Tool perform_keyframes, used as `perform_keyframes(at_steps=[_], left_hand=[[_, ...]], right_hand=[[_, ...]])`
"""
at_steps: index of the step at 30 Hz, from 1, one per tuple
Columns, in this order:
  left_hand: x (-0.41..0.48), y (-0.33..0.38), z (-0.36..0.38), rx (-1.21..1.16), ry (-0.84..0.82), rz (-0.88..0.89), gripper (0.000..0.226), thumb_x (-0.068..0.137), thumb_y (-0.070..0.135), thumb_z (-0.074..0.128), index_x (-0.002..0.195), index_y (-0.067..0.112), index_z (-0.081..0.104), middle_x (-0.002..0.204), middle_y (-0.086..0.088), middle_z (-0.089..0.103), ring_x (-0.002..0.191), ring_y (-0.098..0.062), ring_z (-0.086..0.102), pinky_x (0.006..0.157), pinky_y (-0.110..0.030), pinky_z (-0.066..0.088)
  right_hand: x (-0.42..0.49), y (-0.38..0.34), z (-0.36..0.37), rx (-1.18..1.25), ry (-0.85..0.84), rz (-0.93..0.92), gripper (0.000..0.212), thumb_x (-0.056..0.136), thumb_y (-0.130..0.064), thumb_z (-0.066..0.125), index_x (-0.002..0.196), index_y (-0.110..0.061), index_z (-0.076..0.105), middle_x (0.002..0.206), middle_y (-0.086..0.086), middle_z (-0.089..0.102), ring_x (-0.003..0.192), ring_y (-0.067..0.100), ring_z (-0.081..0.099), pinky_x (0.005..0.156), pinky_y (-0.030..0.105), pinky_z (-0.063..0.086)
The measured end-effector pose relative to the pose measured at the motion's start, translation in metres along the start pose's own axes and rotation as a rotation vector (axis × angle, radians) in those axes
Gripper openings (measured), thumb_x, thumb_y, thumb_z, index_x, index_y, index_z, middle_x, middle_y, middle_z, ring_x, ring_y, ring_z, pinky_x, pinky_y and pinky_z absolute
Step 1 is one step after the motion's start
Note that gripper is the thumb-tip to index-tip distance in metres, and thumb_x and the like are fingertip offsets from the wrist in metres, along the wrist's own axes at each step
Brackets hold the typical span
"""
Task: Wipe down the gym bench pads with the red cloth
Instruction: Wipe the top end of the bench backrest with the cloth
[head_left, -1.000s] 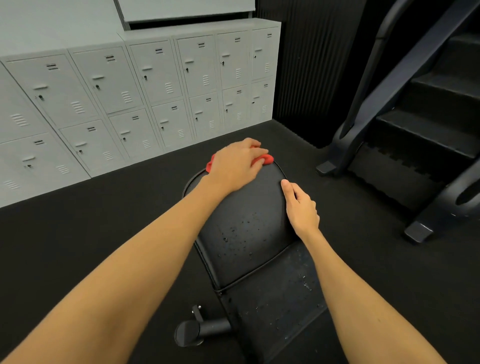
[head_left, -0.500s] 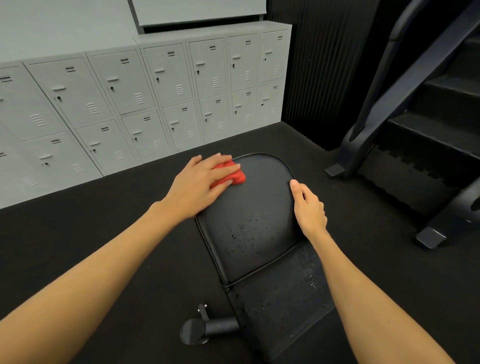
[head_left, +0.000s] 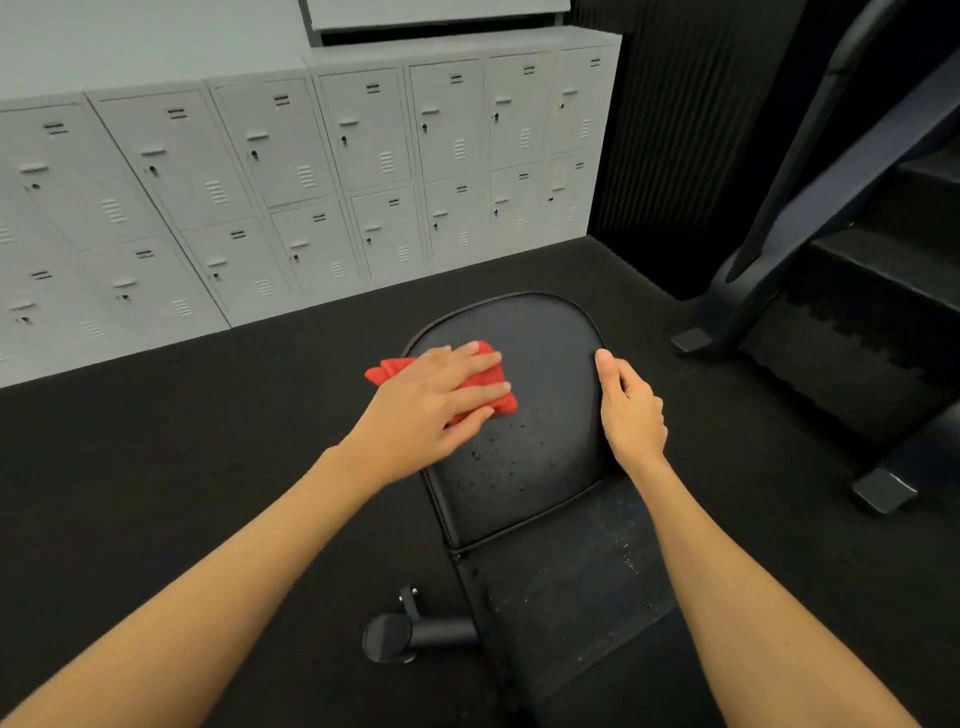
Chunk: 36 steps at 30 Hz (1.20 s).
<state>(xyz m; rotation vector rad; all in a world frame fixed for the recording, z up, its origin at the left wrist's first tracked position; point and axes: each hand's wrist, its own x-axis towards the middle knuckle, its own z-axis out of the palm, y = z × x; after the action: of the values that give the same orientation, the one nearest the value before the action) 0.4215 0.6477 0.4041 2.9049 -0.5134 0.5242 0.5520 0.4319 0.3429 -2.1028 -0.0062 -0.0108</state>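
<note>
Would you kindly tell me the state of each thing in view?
far pad: droplets on near half.
near pad: speckled with droplets.
red cloth: bunched, on the far pad.
left hand: flat, pressing the red cloth.
right hand: grips the far pad's right edge.
lockers: doors shut.

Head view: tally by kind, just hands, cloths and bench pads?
Hands: 2, left hand and right hand
Cloths: 1, red cloth
Pads: 2, far pad and near pad
Total: 5
</note>
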Motion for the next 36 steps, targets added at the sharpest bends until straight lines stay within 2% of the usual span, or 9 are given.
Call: perform_keyframes(at_steps=[4, 8, 12, 17, 22, 25, 28, 30, 36], left_hand=[[-0.024, -0.01, -0.013, 0.105, -0.04, 0.031, 0.043, 0.099, 0.04, 0.044, 0.134, 0.024, 0.064, 0.146, -0.004, 0.055, 0.139, -0.026, 0.047, 0.113, -0.055, 0.035], [0.018, -0.016, -0.022, 0.279, -0.063, 0.019, 0.045, 0.1, 0.043, 0.042, 0.137, 0.025, 0.062, 0.144, -0.004, 0.058, 0.139, -0.027, 0.047, 0.116, -0.059, 0.025], [0.096, -0.014, -0.013, 0.252, -0.067, -0.091, 0.044, 0.105, 0.039, 0.044, 0.147, 0.026, 0.05, 0.156, -0.004, 0.042, 0.149, -0.022, 0.03, 0.121, -0.045, 0.012], [0.098, -0.003, -0.002, 0.123, 0.021, -0.167, 0.04, 0.104, 0.029, 0.051, 0.142, 0.015, 0.057, 0.148, -0.012, 0.051, 0.136, -0.03, 0.046, 0.116, -0.039, 0.029], [0.016, 0.013, 0.012, 0.12, 0.109, -0.078, 0.036, 0.09, 0.009, 0.071, 0.126, 0.004, 0.068, 0.134, -0.022, 0.06, 0.129, -0.041, 0.054, 0.109, -0.054, 0.042], [-0.021, 0.017, 0.02, 0.1, 0.073, -0.022, 0.038, 0.089, 0.01, 0.073, 0.126, 0.006, 0.069, 0.135, -0.02, 0.061, 0.129, -0.039, 0.055, 0.108, -0.053, 0.044], [-0.031, 0.005, 0.012, 0.193, 0.005, 0.161, 0.036, 0.091, 0.017, 0.069, 0.126, 0.012, 0.069, 0.135, -0.016, 0.062, 0.128, -0.034, 0.058, 0.106, -0.055, 0.045], [-0.012, -0.005, 0.0, 0.337, -0.004, 0.206, 0.036, 0.094, 0.025, 0.062, 0.128, 0.015, 0.069, 0.136, -0.013, 0.062, 0.128, -0.032, 0.058, 0.107, -0.058, 0.042], [0.046, -0.019, -0.015, 0.299, 0.01, -0.121, 0.045, 0.107, 0.033, 0.041, 0.151, 0.02, 0.044, 0.158, -0.01, 0.037, 0.15, -0.027, 0.026, 0.122, -0.046, 0.009]], right_hand=[[0.001, 0.003, 0.001, -0.006, 0.004, 0.016, 0.046, 0.086, -0.078, 0.02, 0.097, -0.047, 0.053, 0.076, -0.027, 0.052, 0.07, -0.002, 0.044, 0.082, 0.037, 0.027], [0.002, 0.005, 0.003, -0.006, 0.026, 0.002, 0.053, 0.087, -0.077, 0.02, 0.102, -0.043, 0.057, 0.077, -0.024, 0.056, 0.071, -0.004, 0.045, 0.081, 0.037, 0.027], [0.004, 0.006, 0.003, -0.006, 0.03, -0.009, 0.055, 0.086, -0.079, 0.02, 0.103, -0.043, 0.058, 0.078, -0.025, 0.056, 0.071, -0.005, 0.044, 0.081, 0.037, 0.028], [0.004, 0.006, 0.002, 0.005, 0.031, -0.017, 0.058, 0.081, -0.084, 0.02, 0.098, -0.044, 0.059, 0.08, -0.022, 0.06, 0.077, 0.0, 0.051, 0.078, 0.036, 0.03], [0.002, 0.004, 0.003, 0.014, 0.059, -0.017, 0.056, 0.082, -0.083, 0.021, 0.093, -0.044, 0.059, 0.073, -0.023, 0.06, 0.07, -0.003, 0.049, 0.074, 0.035, 0.029], [0.002, 0.004, 0.003, 0.015, 0.061, -0.015, 0.055, 0.081, -0.084, 0.021, 0.092, -0.045, 0.059, 0.072, -0.024, 0.06, 0.07, -0.004, 0.049, 0.073, 0.034, 0.029], [0.0, 0.004, 0.003, 0.003, 0.066, -0.025, 0.056, 0.082, -0.084, 0.021, 0.09, -0.044, 0.059, 0.07, -0.02, 0.061, 0.069, -0.002, 0.052, 0.072, 0.034, 0.03], [0.0, 0.005, 0.003, -0.001, 0.069, -0.03, 0.057, 0.082, -0.084, 0.021, 0.091, -0.043, 0.06, 0.071, -0.02, 0.061, 0.07, -0.002, 0.051, 0.072, 0.034, 0.03], [0.0, 0.005, 0.003, -0.017, 0.055, -0.033, 0.058, 0.082, -0.083, 0.019, 0.086, -0.04, 0.058, 0.071, -0.015, 0.06, 0.07, 0.001, 0.051, 0.073, 0.035, 0.029]])
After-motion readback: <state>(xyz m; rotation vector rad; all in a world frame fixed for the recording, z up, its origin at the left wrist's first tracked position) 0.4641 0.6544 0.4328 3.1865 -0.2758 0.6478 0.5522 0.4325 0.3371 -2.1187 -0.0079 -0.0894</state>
